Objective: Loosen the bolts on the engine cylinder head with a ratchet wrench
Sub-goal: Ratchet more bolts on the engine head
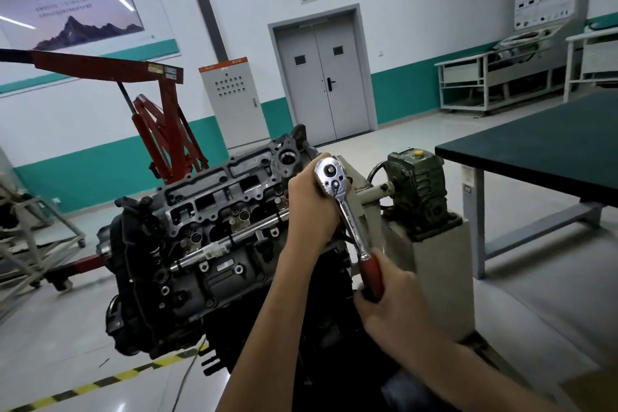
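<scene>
Red hoist: a red steel engine hoist [167,104] stands behind and to the left of the cylinder head. We judge it is parked out of the working space.

Cylinder head: the grey cast-metal engine cylinder head [214,204] sits on top of the engine block, tilted toward us. This probably keeps its bolts within reach.

Open cavities: the recesses in the top of the head are uncovered. We see springs, nuts and round bores in them, but the deeper parts are too dark to read.

Cabinet: a pale grey electrical cabinet [230,100] stands behind the head with its door closed, so we cannot see what is inside.

Left hand: our left hand [311,201] is at the right end of the head, fingers wrapped under the tool's round chrome end. We judge it keeps the socket square on a bolt. The hand hides both the bolt and the socket.

Tool: the chrome ratchet wrench [349,217] with a red-brown handle slopes down and to the right from that end of the head.

Right hand: our right hand [391,308] has its fingers tight round the red-brown handle, well out from the head, which we judge gives more leverage.

Gearbox: a green cast gearbox [418,184] sits on a pale pedestal just right of the head.

Table: a dark green flat-topped table [541,150] is farther right again.
</scene>
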